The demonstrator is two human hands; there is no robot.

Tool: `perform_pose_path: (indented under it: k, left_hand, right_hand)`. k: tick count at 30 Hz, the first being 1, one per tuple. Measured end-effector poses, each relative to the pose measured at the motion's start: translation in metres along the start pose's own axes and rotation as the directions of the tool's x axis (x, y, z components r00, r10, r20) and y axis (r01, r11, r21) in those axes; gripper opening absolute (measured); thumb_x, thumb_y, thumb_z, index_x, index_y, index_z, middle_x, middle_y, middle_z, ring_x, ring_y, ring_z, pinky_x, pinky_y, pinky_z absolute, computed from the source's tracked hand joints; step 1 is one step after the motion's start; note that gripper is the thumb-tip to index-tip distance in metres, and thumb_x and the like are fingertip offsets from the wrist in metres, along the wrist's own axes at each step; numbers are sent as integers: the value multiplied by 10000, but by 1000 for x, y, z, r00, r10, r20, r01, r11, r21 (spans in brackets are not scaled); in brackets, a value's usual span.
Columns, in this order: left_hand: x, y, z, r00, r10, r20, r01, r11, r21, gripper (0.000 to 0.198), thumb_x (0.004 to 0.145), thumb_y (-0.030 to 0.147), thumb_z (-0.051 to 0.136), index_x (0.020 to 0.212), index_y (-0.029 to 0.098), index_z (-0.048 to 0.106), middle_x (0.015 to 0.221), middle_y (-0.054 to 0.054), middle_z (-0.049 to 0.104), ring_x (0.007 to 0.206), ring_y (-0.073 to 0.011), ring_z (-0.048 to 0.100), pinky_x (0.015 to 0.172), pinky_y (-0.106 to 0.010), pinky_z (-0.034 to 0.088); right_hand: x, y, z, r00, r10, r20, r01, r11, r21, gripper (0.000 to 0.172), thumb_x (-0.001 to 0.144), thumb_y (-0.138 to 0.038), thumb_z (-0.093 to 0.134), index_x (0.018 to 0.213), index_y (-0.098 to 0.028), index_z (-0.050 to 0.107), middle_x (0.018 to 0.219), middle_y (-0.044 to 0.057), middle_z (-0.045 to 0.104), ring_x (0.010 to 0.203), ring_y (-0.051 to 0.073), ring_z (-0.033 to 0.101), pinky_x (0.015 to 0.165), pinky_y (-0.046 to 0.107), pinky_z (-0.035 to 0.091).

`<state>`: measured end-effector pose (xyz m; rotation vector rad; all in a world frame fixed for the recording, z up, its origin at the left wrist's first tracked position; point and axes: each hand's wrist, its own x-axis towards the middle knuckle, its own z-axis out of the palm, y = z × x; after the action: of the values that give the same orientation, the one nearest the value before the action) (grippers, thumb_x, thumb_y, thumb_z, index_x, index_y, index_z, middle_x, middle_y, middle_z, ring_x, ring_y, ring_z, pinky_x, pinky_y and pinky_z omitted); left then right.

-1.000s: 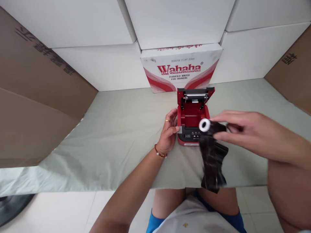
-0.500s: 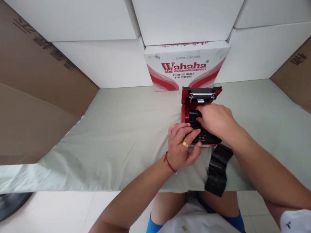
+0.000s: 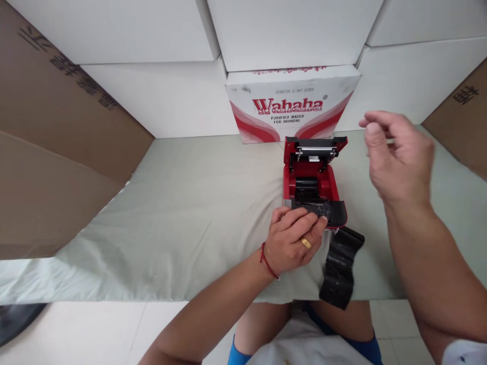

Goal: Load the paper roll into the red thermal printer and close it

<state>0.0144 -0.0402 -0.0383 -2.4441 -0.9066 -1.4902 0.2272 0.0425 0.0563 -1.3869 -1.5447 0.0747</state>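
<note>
Black roll [image 3: 306,188] seated in open red printer [image 3: 310,175].
Left hand [image 3: 294,241] pinches the black strip [image 3: 338,268]; right hand [image 3: 397,154] loosely open, empty, raised.

Red printer [image 3: 312,175], black ribbon [image 3: 340,268]

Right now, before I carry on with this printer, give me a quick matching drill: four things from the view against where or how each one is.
Things:
1. left hand
2. right hand
3. black roll
4. printer lid

States:
a. raised in the air, holding nothing
b. swung open, standing up at the back
c. lying in the red printer's bay
d. fingers on the black strip at the printer's front

Pairs: 1-d, 2-a, 3-c, 4-b
</note>
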Motion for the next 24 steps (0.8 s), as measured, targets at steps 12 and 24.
perform_pose_path:
  k: [12,24]
  left_hand:
    - [-6,-2,-1,997,-37,73,43,995,-85,508,983,196,719,1475,306,657,1117,-19,852,1068,-226,747,998,-405,421]
    - [-1,-1,1,1000,2,-20,-3,1000,-22,320,956,196,718,1264,285,719,1022,-14,826,968,-213,709,912,-413,453]
  right_hand:
    - [-53,1,-14,881,-298,368,263,954,144,322,1154,-318,546,1258,-272,846,1325,66,857,1292,263,793,1235,517,548]
    - [-90,-3,-12,841,-356,408,424,902,-85,315,1135,-258,579,1356,-190,793,1461,114,786,1408,272,736,1259,522,530]
